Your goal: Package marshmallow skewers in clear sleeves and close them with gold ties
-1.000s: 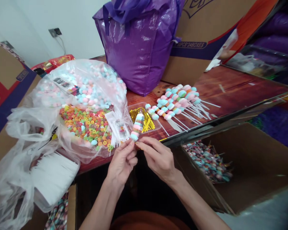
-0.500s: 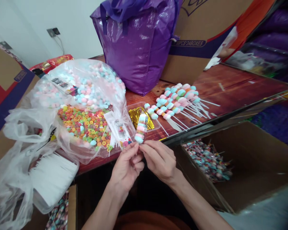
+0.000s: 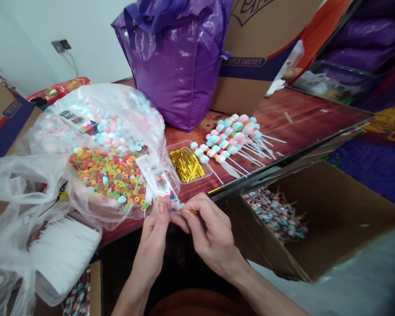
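In front of me, both hands pinch close together around a marshmallow candy stick (image 3: 179, 205). Only a bit of pale blue and a blurred clear wrap show between the fingers. My left hand (image 3: 154, 237) is closed on the wrapped candy from the left. My right hand (image 3: 212, 228) is closed at its other end, with a thin gold twist tie (image 3: 192, 211) at its fingertips. Just beyond lies a clear tray of gold twist ties (image 3: 186, 164). Beside it, several marshmallow candy sticks (image 3: 232, 136) lie in a pile, white sticks pointing right.
Left on the table are a bag of pastel marshmallows (image 3: 118, 127), ring candies (image 3: 108, 175) and clear printed wrappers (image 3: 158, 175). A tub of white sticks (image 3: 62, 250) sits at the near left. Behind stands a purple bag (image 3: 177, 66); a carton (image 3: 335, 219) holds wrapped candies below right.
The candy stick was upright above my fingers; now it is tipped down and mostly hidden between my hands. A gold twist tie shows at my right fingertips. The view has shifted slightly right.
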A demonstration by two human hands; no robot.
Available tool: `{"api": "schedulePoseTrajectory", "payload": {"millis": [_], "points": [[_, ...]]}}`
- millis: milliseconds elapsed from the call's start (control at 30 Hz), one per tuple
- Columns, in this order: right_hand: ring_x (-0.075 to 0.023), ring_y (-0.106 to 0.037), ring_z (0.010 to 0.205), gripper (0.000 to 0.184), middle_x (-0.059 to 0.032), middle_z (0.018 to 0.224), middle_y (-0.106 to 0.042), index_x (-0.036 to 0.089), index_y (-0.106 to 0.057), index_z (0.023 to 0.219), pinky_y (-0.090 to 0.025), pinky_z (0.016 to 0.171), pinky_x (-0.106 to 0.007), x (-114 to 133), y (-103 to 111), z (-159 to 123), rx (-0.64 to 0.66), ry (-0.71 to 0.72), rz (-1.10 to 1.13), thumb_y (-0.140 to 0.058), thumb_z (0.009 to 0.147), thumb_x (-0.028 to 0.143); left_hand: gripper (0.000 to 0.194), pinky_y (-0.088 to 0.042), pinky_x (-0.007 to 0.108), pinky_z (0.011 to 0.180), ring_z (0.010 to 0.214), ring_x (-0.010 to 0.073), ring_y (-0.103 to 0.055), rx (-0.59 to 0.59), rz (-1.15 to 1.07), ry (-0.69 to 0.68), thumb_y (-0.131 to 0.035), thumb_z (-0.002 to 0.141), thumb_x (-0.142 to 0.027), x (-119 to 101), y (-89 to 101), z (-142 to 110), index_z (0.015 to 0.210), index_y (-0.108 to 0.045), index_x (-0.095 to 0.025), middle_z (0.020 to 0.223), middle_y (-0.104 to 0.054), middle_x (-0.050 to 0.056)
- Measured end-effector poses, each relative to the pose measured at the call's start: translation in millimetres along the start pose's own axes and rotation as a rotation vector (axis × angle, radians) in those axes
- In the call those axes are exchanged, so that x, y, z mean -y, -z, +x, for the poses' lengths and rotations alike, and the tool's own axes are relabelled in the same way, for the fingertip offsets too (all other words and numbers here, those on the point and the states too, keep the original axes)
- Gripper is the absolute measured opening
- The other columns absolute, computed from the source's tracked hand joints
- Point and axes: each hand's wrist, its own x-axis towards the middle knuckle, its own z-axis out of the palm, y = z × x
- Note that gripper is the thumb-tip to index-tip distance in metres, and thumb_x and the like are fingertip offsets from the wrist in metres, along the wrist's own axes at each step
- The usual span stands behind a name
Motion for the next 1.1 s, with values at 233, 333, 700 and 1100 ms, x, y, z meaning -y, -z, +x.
{"api": "schedulePoseTrajectory", "payload": {"millis": [233, 333, 700, 1100], "points": [[-0.0148, -0.055, 0.064, 0.027, -0.0018, 0.069, -0.059, 0.019, -0.065, 0.075, -0.045, 0.060, -0.027, -1.2, -0.6, -29.9, -0.077, -0.465, 0.402, -0.055, 0.099, 0.028, 0.029, -0.053, 0.028, 0.074, 0.074, 0.0164, -0.064, 0.112, 0.038, 0.003, -0.072, 0.085, -0.045, 12.2, -19.3, -8.6, 0.077, -0.072, -0.017, 0.078, -0.068, 0.004], [-0.0129, -0.049, 0.057, 0.040, -0.0018, 0.062, -0.056, 0.017, -0.065, 0.068, -0.040, 0.054, -0.026, -11.5, 7.7, -48.4, 0.031, -0.697, 0.684, -0.055, 0.099, 0.040, 0.030, -0.041, 0.025, 0.042, 0.038, 0.0126, -0.051, 0.166, -0.024, 0.106, -0.069, 0.085, -0.048, 15.3, -32.6, -6.1, 0.085, -0.068, -0.018, 0.049, -0.054, -0.004], [-0.0062, -0.028, 0.044, 0.029, 0.0051, 0.049, -0.042, 0.017, -0.073, 0.081, -0.022, 0.046, -0.023, -41.9, 45.6, -99.8, -0.007, -1.012, 0.943, -0.073, 0.087, 0.045, 0.019, -0.044, 0.033, 0.082, 0.080, 0.0214, -0.061, 0.417, 0.322, -0.176, -0.071, 0.084, -0.023, 14.6, -46.1, 20.3, 0.066, -0.075, -0.023, 0.078, -0.070, 0.007], [-0.0076, -0.037, 0.051, 0.034, 0.0024, 0.066, -0.049, 0.020, -0.075, 0.099, -0.033, 0.046, -0.022, -74.2, 62.4, -74.1, -0.325, -0.928, 0.868, -0.077, 0.080, 0.048, 0.012, -0.043, 0.030, 0.072, 0.077, 0.0179, -0.056, -0.138, 1.056, -0.462, -0.060, 0.088, -0.020, 29.1, 34.5, 101.4, 0.076, -0.065, -0.020, 0.084, -0.058, 0.002]]}}
